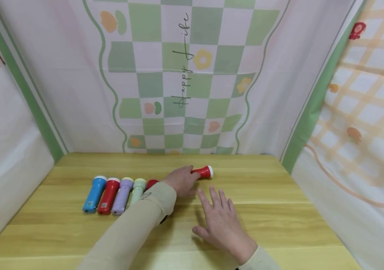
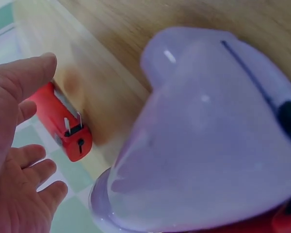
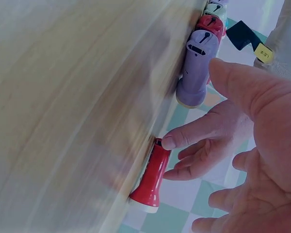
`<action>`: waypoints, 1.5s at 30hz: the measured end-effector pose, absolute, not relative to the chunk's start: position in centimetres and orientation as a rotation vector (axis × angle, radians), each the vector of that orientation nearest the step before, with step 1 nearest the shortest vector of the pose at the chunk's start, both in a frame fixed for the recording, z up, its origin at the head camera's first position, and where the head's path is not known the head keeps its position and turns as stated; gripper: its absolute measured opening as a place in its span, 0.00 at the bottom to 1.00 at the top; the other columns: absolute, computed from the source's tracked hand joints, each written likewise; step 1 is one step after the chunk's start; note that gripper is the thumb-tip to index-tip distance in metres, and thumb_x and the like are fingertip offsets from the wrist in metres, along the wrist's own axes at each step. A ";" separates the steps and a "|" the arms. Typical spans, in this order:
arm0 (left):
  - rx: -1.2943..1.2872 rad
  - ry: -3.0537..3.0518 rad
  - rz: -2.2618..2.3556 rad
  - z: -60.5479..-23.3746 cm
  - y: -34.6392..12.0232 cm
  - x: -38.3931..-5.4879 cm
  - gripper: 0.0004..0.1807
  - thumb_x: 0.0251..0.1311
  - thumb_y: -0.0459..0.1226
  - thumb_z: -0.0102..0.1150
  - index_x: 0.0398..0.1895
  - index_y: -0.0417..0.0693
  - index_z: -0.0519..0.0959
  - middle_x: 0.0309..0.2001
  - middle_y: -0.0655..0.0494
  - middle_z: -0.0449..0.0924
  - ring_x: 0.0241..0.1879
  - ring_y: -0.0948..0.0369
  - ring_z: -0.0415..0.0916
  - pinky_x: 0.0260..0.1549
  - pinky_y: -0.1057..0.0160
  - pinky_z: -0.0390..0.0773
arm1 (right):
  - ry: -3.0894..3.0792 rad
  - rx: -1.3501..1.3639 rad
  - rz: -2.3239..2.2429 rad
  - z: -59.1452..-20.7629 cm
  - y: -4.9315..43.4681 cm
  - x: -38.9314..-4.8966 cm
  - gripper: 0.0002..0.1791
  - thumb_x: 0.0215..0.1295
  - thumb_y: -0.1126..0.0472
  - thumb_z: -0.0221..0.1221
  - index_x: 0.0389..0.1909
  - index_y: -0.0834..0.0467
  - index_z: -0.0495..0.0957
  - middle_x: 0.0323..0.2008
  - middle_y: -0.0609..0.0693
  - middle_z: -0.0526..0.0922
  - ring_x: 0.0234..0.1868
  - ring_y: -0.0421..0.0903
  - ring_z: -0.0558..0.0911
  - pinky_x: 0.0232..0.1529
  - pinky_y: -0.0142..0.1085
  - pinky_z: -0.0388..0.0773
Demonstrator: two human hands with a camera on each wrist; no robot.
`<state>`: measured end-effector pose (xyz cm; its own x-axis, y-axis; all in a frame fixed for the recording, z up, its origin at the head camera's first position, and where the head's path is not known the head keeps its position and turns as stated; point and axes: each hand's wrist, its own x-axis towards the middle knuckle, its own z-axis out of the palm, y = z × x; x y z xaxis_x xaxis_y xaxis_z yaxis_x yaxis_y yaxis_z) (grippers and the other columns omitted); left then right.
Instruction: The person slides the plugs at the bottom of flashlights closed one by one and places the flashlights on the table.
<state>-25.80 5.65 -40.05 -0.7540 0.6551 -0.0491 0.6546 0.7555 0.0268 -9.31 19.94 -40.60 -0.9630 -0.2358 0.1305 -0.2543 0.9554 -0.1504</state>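
Observation:
Near the back of the table, my left hand (image 1: pixel 182 183) reaches rightward to a red flashlight (image 1: pixel 206 172) with a white head rim, lying on its side. In the left wrist view, two metal plug prongs show at the tail of that red flashlight (image 2: pixel 68 128). The left thumb and fingers are spread around it, not visibly clasping it; contact is unclear. My right hand (image 1: pixel 224 225) hovers over the table in front, fingers extended, holding nothing. A purple flashlight (image 3: pixel 199 63) ends the row beside the left wrist, hidden by that arm in the head view.
Left of the arm, a row holds a blue flashlight (image 1: pixel 95 195), a red one (image 1: pixel 109 197), a purple one (image 1: pixel 123 195), a pale green one (image 1: pixel 138 187) and a dark red one (image 1: pixel 152 183). Printed cloth (image 1: pixel 192 75) hangs behind the wooden table (image 1: pixel 273 232).

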 end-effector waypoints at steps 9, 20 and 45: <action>1.080 2.844 -0.019 -40.6 6.0 -26.5 0.28 0.65 0.51 0.68 0.67 0.58 0.77 0.79 0.41 0.59 0.76 0.46 0.64 0.75 0.46 0.66 | -3.006 0.358 0.247 -40.7 20.0 -9.5 0.59 0.59 0.35 0.70 0.84 0.52 0.52 0.81 0.68 0.49 0.79 0.74 0.53 0.73 0.73 0.56; 1.078 2.829 -0.105 -40.8 6.6 -26.7 0.24 0.64 0.52 0.69 0.61 0.59 0.80 0.75 0.42 0.67 0.69 0.47 0.73 0.68 0.46 0.74 | -2.991 0.359 0.243 -40.8 20.0 -9.5 0.59 0.58 0.35 0.71 0.83 0.52 0.53 0.81 0.68 0.50 0.78 0.74 0.54 0.72 0.73 0.58; 1.113 2.791 -0.068 -40.0 6.3 -25.5 0.13 0.63 0.52 0.70 0.44 0.59 0.84 0.46 0.54 0.77 0.38 0.61 0.76 0.45 0.60 0.83 | -2.984 0.339 0.248 -40.9 20.0 -9.5 0.59 0.58 0.34 0.71 0.83 0.50 0.53 0.81 0.68 0.52 0.79 0.73 0.54 0.73 0.73 0.56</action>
<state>-25.48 6.27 -40.02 -0.7178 0.6815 -0.1425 0.6876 0.7260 0.0086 -9.49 19.97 -40.95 -0.9666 -0.2115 0.1446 -0.2325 0.9613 -0.1481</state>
